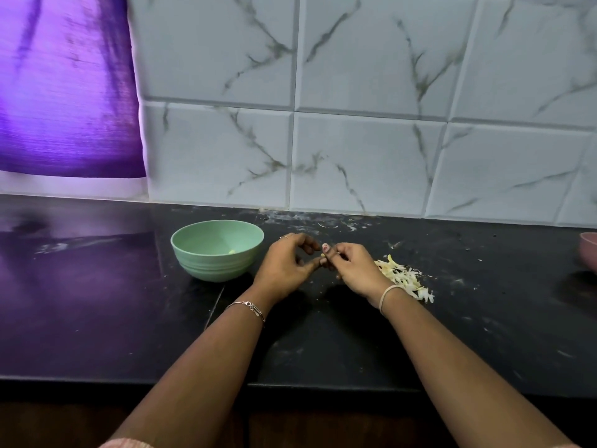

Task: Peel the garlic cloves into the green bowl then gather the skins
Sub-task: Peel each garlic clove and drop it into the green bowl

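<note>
The green bowl (pixel 217 250) stands on the black counter (pixel 97 302), left of my hands, with a small pale clove piece inside near its right wall. My left hand (pixel 284 265) and my right hand (pixel 350 266) meet just right of the bowl. Between their fingertips sits a small garlic clove (pixel 323 254), pinched from both sides by curled fingers. A heap of pale garlic skins (pixel 403 278) lies on the counter right beside my right wrist, partly hidden by it.
A pink bowl (pixel 588 252) shows at the right edge. A marbled tile wall (pixel 355 124) backs the counter, with a purple curtain (pixel 64 85) at the left. Small skin flecks dot the counter near the wall. The counter's front edge runs under my forearms.
</note>
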Tool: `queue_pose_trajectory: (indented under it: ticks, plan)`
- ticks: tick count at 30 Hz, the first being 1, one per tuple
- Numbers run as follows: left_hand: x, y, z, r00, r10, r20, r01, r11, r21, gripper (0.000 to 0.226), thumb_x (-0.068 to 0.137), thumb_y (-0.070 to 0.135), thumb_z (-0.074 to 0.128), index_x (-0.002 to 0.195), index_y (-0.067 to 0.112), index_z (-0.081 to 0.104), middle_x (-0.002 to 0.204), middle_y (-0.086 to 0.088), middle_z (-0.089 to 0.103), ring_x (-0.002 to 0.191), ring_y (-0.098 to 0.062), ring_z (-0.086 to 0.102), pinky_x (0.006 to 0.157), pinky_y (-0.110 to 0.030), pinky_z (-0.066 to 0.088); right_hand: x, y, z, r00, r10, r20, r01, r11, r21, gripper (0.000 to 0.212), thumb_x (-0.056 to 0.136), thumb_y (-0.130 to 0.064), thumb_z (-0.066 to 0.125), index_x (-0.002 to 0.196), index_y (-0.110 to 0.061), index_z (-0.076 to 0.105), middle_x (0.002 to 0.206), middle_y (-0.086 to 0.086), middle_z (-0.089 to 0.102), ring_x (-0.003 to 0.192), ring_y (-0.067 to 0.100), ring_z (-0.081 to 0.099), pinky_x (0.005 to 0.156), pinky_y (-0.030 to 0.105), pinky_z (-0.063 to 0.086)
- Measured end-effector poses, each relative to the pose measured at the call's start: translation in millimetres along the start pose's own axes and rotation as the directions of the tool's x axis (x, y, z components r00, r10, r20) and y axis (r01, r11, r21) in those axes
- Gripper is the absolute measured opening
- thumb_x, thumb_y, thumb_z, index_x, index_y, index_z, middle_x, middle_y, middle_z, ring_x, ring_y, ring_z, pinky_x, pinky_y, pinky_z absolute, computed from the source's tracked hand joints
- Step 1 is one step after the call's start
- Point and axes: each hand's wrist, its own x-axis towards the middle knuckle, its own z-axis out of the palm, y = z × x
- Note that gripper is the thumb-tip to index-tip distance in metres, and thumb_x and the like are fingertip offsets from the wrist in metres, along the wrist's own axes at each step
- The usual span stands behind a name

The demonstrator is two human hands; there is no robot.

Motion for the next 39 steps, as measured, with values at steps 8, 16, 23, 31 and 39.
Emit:
queue_pose_trajectory:
  ticks: [8,16,23,31,39]
  plan:
    - [4.8,-3.1,1.4,0.993,-0.118,0.020,0.120,0.986,-0.118,0.010,0.085,0.009,0.070,0.092,0.015,0.066,0.080,0.005,0.070,0.063,-0.012,0.068,0.051,-0.013,0.045,0.7,-2.0,1.3,0.988,-0.031,-0.148,0.013,0.993,-0.120,0.035,0.097,-0.041,0.053,0.084,-0.014,0.071,0.070,0.008,0.065,0.060,0.014,0.055,0.061,0.028,0.045]
    - [6.5,-0.1,1.8,0.986,-0.161,0.037,0.165,0.961,-0.220,0.011,0.088,0.009,0.067,0.092,0.018,0.069,0.082,-0.003,0.072,0.066,-0.016,0.070,0.051,-0.020,0.052,2.8,-3.3,5.4,0.972,-0.081,-0.221,0.093,0.995,0.047,0.014,0.077,-0.035,0.080,0.071,-0.026,0.070,0.079,-0.004,0.063,0.068,0.009,0.052,0.063,0.021,0.039]
    - [7.6,1.1,-0.7,0.979,-0.168,0.113,0.195,0.932,-0.305,0.017,0.089,0.016,0.068,0.105,0.016,0.072,0.089,-0.012,0.072,0.060,-0.010,0.059,0.049,-0.022,0.051,-0.1,-6.1,5.6,0.983,0.020,-0.183,0.040,0.947,0.319,0.010,0.080,-0.018,0.079,0.076,-0.012,0.073,0.066,-0.005,0.068,0.064,0.004,0.060,0.062,0.014,0.046]
    - [7.1,0.7,-0.9,0.966,-0.196,0.168,0.250,0.876,-0.412,0.017,0.089,0.012,0.068,0.105,0.017,0.068,0.086,-0.007,0.069,0.056,-0.009,0.057,0.049,-0.021,0.049,-0.7,-7.0,6.2,0.985,0.061,-0.162,0.004,0.927,0.374,0.006,0.086,-0.013,0.073,0.081,-0.009,0.075,0.075,-0.003,0.073,0.068,-0.003,0.064,0.065,0.008,0.046]
    - [7.9,0.9,-0.2,0.972,-0.202,0.117,0.231,0.905,-0.356,0.010,0.087,0.011,0.070,0.089,0.017,0.062,0.080,-0.005,0.067,0.055,-0.006,0.059,0.045,-0.019,0.046,-1.8,-10.5,5.1,0.982,0.073,-0.176,-0.006,0.935,0.356,0.010,0.084,-0.015,0.075,0.083,-0.005,0.076,0.075,0.003,0.072,0.067,0.001,0.063,0.063,0.009,0.047]
